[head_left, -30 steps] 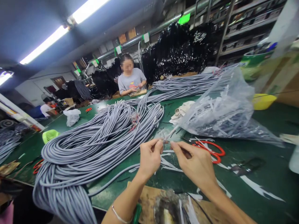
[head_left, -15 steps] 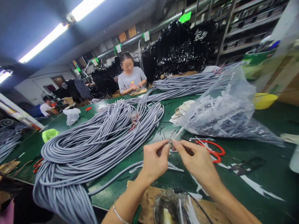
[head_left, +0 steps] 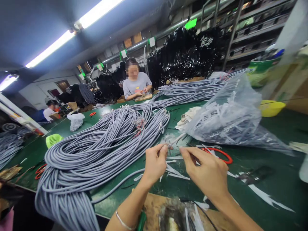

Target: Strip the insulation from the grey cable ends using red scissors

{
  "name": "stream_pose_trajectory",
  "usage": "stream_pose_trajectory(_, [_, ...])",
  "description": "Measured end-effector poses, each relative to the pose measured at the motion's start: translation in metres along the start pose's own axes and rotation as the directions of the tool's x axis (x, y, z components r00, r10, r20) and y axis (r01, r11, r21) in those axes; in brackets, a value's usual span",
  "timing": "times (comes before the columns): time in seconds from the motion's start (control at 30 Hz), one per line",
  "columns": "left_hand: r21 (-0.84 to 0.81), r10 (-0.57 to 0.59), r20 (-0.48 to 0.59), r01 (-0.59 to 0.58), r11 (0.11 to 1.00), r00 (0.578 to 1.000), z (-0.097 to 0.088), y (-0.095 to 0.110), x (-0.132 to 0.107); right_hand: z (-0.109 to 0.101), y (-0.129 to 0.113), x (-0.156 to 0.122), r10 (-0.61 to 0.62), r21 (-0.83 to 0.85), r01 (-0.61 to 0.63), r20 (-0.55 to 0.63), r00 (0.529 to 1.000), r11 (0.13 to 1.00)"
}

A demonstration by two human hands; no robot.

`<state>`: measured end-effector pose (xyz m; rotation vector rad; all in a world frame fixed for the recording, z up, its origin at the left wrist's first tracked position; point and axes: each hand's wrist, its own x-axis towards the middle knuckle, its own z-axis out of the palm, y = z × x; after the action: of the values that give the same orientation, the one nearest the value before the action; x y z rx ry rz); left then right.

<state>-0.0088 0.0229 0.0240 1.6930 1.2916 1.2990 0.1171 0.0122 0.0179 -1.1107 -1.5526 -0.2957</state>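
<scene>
Cable end [head_left: 171, 142]: thin grey cable w/ pale stripped tip, held above the table [head_left: 276, 179], close to the near edge, about mid-width. Left hand [head_left: 155, 162] is clamped on it, thumb & forefinger pinching just behind the tip, which pokes out up and to the right. Right hand [head_left: 208, 173] sits just beside it, thumb & forefinger pressed together next to the tip. Whether they grip a strand is too small to tell. The hands are close together but not touching.

Under the hands: white strips [head_left: 175, 170] scattered on the green top. A wooden board [head_left: 154, 208] lies at the near edge below the wrists.

Just right of the right hand: red scissors [head_left: 221, 153], flat on the table. Behind them, twd the right side, is a clear plastic bag [head_left: 228, 118] full of pale scraps, w/ a cloth [head_left: 187, 115] at its left side.

Left half of the table: big grey cable bundle [head_left: 96, 150], looped and hanging over the near-left edge. A green basket [head_left: 53, 140] sits by the left edge and a yellow bowl [head_left: 271, 107] by the right edge. A co-worker [head_left: 136, 84] sits at the far edge.
</scene>
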Motion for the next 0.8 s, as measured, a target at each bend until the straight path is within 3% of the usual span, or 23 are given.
stream_pose_trajectory(0.2, [-0.025, 0.014, 0.032, -0.013, 1.0, 0.999, -0.003, 0.0, -0.003, -0.001, 0.006, 0.002, 0.028, -0.066, -0.025, 0.04, 0.999, 0.997])
stream_pose_trajectory(0.4, [0.01, 0.051, 0.057, -0.052, 0.999, 0.997, -0.003, 0.007, -0.006, -0.002, 0.005, 0.004, 0.072, 0.062, -0.08, 0.131, 0.989, 0.995])
stream_pose_trajectory(0.47, [0.022, 0.062, 0.076, -0.064, 0.998, 0.995, -0.003, 0.01, -0.007, -0.002, 0.005, 0.005, 0.144, 0.183, -0.195, 0.258, 0.955, 0.963])
stream_pose_trajectory(0.53, [0.013, 0.05, 0.092, -0.051, 0.999, 0.995, -0.003, 0.01, -0.007, -0.001, 0.006, 0.007, 0.224, 0.301, -0.355, 0.393, 0.892, 0.885])
stream_pose_trajectory(0.63, [-0.037, 0.001, 0.095, 0.003, 0.999, 0.995, -0.003, 0.01, -0.006, 0.0, 0.007, 0.008, 0.293, 0.375, -0.497, 0.482, 0.826, 0.782])
stream_pose_trajectory(0.7, [-0.079, -0.018, 0.1, 0.026, 0.997, 0.995, -0.003, 0.009, -0.005, -0.001, 0.009, 0.008, 0.297, 0.355, -0.484, 0.467, 0.833, 0.799])
stream_pose_trajectory(0.8, [-0.112, -0.022, 0.103, 0.033, 0.993, 0.994, -0.004, 0.007, -0.005, -0.002, 0.01, 0.007, 0.253, 0.259, -0.36, 0.368, 0.895, 0.896])
